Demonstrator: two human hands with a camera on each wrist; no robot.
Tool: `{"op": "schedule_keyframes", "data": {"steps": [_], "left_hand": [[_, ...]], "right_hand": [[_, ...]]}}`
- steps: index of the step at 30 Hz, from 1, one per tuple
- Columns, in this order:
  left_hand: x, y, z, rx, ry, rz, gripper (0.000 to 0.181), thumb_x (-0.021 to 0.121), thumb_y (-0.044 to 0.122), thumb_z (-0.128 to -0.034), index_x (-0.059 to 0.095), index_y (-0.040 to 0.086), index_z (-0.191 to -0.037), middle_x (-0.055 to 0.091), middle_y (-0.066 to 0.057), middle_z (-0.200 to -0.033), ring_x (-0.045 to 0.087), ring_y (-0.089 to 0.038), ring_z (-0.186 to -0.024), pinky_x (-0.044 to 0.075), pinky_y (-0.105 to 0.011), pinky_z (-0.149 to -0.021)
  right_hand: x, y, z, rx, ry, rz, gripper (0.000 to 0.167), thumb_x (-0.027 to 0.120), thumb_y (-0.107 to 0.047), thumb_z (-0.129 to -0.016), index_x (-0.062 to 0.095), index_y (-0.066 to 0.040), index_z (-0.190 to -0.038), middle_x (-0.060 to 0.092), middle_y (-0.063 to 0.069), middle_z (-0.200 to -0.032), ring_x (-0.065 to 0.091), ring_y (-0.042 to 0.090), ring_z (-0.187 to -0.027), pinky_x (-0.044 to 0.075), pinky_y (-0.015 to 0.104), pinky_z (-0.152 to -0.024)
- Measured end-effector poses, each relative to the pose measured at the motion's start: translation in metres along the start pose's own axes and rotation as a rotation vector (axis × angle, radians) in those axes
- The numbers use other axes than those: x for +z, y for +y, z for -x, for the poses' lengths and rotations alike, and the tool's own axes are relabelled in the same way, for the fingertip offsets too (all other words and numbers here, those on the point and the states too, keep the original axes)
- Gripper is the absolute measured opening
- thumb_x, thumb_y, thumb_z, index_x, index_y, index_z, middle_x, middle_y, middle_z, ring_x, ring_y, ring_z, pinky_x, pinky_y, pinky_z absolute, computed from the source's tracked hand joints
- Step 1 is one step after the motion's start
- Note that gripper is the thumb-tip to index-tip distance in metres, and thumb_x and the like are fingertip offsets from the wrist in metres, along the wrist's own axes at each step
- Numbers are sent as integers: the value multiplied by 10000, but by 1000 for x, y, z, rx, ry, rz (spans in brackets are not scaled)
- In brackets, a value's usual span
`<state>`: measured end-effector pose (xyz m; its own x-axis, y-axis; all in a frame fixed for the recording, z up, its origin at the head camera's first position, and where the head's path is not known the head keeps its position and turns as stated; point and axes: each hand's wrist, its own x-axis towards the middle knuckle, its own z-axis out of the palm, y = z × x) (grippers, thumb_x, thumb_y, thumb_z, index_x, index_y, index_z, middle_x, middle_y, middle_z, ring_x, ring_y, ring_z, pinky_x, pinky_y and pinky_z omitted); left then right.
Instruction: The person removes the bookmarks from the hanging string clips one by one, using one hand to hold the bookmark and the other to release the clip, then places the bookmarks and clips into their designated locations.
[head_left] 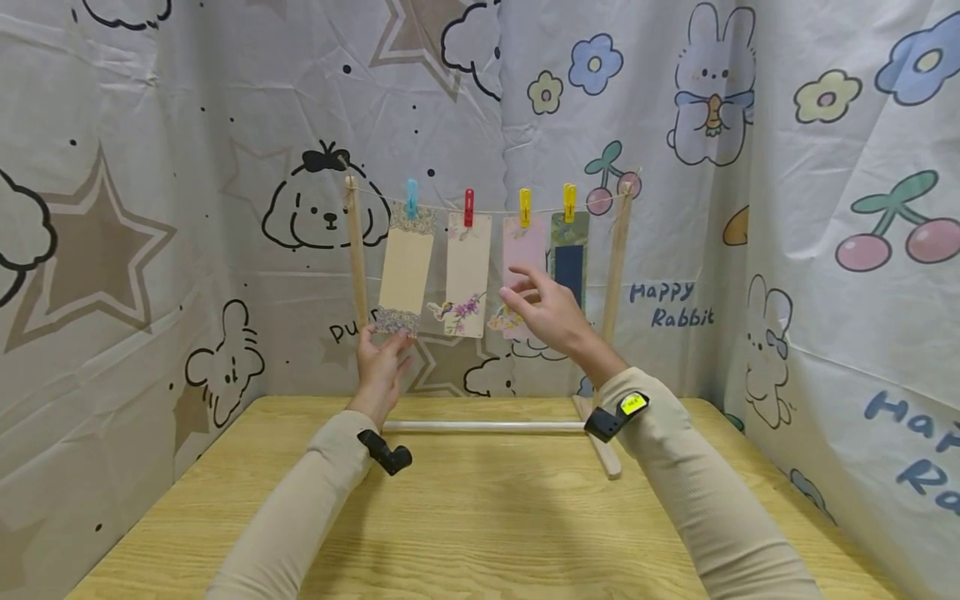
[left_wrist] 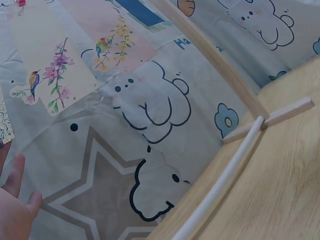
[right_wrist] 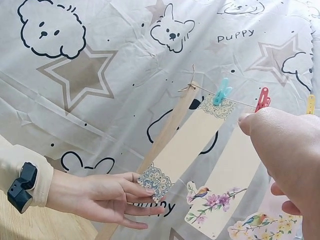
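My left hand (head_left: 381, 367) pinches the lower edge of a cream bookmark (head_left: 405, 267) with lace-patterned ends. A light-blue clothespin (head_left: 412, 200) clips that bookmark to a string, and it hangs slightly tilted. My right hand (head_left: 551, 315) is in front of the pink bookmark (head_left: 522, 246), fingers loosely bent, holding nothing. Between them hangs a cream bookmark with a bird and purple flowers (head_left: 468, 258) under a red clothespin (head_left: 468, 208). A green and navy bookmark (head_left: 568, 258) is partly hidden behind my right hand. Yellow clothespins (head_left: 525, 208) hold the two rightmost bookmarks.
The string runs between two wooden posts (head_left: 356, 250), joined low down by a white rod (head_left: 487, 427). A wooden foot (head_left: 603, 446) supports the right post on the wood-grain table (head_left: 480, 517). Printed curtains (head_left: 285, 108) surround the table.
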<state>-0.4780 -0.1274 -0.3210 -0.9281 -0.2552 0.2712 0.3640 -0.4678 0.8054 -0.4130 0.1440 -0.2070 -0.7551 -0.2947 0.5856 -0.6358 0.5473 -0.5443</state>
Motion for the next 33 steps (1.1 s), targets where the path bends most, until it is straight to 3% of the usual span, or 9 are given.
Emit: {"op": "schedule_keyframes", "data": {"steps": [9, 19, 23, 28, 33], "left_hand": [[0, 1, 0, -10, 3, 1, 333, 643, 63, -1031, 383, 176, -1207, 723, 1, -904, 725, -187, -944, 471, -474, -938], [-4, 2, 0, 15, -6, -30, 296, 657, 59, -1021, 451, 198, -1182, 747, 34, -863, 738, -209, -956, 513, -368, -798], [-5, 5, 2, 22, -6, -43, 269, 655, 65, -1024, 472, 196, -1171, 748, 52, -904, 699, -318, -1097, 510, -333, -759], [-4, 7, 3, 13, -13, -55, 284, 664, 89, -1024, 461, 197, -1191, 749, 44, -908, 644, -382, -1191, 499, -356, -820], [-4, 7, 3, 12, -20, -51, 296, 670, 88, -1020, 453, 186, -1196, 751, 30, -882, 679, -338, -1136, 478, -397, -878]], "right_hand": [[1, 2, -2, 2, -29, 2, 605, 558, -433, -1063, 416, -138, -1571, 611, 147, -1350, 598, 340, -1225, 485, 564, -967], [2, -2, -8, 12, -36, 2, 643, 544, -484, -1056, 405, -141, -1581, 600, 139, -1370, 598, 313, -1228, 460, 568, -1000], [3, -3, -10, 7, -43, 10, 647, 541, -488, -1056, 404, -137, -1582, 600, 147, -1378, 600, 323, -1230, 465, 571, -995], [3, -5, -14, -5, -35, 11, 621, 545, -466, -1059, 421, -136, -1571, 614, 145, -1358, 612, 320, -1216, 482, 555, -975], [2, -8, -18, -1, -39, -1, 625, 544, -483, -1057, 416, -156, -1574, 607, 137, -1368, 612, 307, -1220, 487, 547, -971]]}}
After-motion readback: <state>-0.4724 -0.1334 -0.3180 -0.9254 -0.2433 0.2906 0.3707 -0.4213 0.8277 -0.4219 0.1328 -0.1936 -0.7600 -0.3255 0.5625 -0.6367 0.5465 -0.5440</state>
